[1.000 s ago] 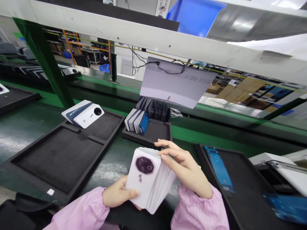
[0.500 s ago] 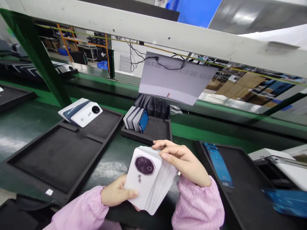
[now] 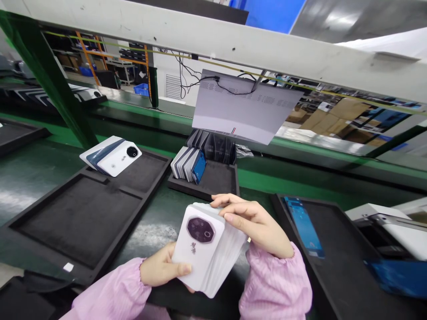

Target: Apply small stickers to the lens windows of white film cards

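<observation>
We wear pale pink, finely ribbed sleeves with gathered cuffs: left sleeve (image 3: 110,293) left of the white stack (image 3: 203,253), right sleeve (image 3: 276,284) right of it. Our left hand (image 3: 163,269) and right hand (image 3: 258,226) are bare.

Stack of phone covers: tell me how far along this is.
Looks done: a few covers lie in the far corner of the left tray. In hand: the left hand grips a thick stack, and the right hand holds its top. Left: that whole stack, plus a row of covers standing in the middle tray.
</observation>
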Motion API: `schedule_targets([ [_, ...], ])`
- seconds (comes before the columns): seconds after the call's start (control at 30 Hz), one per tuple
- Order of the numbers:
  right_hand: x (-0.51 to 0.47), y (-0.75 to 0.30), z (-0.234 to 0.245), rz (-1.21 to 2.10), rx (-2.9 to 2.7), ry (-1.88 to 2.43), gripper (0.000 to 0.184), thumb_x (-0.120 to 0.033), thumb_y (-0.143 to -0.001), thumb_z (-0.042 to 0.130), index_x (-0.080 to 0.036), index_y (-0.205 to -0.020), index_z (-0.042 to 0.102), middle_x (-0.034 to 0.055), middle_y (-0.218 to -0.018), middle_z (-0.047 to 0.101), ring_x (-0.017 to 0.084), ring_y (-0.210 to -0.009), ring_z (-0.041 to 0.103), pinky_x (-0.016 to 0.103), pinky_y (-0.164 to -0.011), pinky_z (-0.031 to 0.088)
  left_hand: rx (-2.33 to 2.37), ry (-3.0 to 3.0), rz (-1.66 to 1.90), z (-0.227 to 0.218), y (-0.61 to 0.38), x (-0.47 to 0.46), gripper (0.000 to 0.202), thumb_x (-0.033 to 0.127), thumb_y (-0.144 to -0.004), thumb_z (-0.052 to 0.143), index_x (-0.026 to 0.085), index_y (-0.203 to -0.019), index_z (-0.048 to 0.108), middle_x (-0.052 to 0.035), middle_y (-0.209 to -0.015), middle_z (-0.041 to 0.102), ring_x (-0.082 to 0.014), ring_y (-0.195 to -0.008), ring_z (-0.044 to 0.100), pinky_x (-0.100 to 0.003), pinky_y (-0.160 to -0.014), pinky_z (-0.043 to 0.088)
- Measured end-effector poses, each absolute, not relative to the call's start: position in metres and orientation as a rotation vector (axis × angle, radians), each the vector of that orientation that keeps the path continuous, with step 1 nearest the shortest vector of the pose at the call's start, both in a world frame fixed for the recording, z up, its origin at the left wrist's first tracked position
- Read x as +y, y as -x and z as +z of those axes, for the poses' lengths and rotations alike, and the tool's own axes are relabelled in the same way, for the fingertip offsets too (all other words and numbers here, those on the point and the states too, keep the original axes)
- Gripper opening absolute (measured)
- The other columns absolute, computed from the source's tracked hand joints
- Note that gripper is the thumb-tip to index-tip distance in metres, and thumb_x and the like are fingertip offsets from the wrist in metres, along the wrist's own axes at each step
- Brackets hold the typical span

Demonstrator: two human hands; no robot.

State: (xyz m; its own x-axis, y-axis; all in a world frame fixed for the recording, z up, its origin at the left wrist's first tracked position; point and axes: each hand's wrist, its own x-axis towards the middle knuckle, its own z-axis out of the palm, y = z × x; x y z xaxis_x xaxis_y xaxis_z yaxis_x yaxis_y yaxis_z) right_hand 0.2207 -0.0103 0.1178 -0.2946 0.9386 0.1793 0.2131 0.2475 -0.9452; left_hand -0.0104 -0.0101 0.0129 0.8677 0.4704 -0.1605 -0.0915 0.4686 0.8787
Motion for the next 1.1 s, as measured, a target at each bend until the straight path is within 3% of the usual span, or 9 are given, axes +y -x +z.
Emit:
schedule_targets([
  [1.1, -0.0071, -0.2235, 0.1168, 1.154, -1.690, 1.042, 0.016, -0.028, -0.085, 0.055, -0.023, -0.085, 0.071, 0.0063, -0.107, 0.061, 0.023, -0.116, 0.049, 0.041, -0.101, 0.033, 0.359, -1.017, 0.379, 0.0086, 0.0100, -0.0108, 0.030, 0.032, -0.077, 0.064, 0.012, -0.098, 0.068, -0.0106, -0.081, 0.072, -0.0201, -0.067, 0.069, -0.026, -0.056, 0.056],
])
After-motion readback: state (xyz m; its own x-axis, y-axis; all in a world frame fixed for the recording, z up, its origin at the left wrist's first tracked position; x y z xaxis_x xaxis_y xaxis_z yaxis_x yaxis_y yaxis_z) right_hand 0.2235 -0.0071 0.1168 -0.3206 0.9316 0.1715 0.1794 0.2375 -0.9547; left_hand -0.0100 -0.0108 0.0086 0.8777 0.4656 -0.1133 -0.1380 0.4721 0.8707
